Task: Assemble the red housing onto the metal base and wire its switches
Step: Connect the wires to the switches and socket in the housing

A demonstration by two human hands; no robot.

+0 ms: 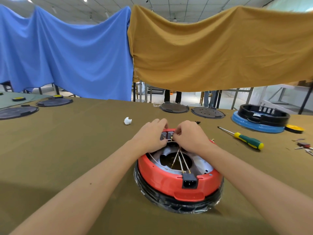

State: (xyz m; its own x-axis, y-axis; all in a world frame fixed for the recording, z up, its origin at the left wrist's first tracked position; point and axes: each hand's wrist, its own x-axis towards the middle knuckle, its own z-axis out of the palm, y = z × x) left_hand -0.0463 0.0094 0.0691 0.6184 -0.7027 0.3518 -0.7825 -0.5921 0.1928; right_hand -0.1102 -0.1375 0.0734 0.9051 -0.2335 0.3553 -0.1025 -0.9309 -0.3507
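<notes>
**Red housing seated; switch wiring in hand**

Red plastic housing (171, 179) is seen seated on the metal base (199, 166), the pair resting on the olive-covered worktop (84, 141) just ahead of the person, power socket (189, 181) turned to 6 o'clock. This orientation puts the two switches (166, 135) at the far rim, 12 o'clock, where both hands can reach over the open middle.

The left hand (150, 136) is laid on the rim at about 11 o'clock, fingers curled over the housing edge beside the switches; it is judged to be steadying the part against the push of a terminal. The right hand (189, 136) is at 1 o'clock, its grip closed, fingertips pinched together at the switch terminals. A wire end is probably held there, though the terminal itself is hidden by the fingers.

White wires (180, 158) are strung from the socket side across the central opening up to the switches, so routing is judged partly done.

A green-and-yellow screwdriver (245, 139) lies unused at 2 o'clock, well apart. A crumpled white scrap (127, 120) lies at 11 o'clock.
</notes>
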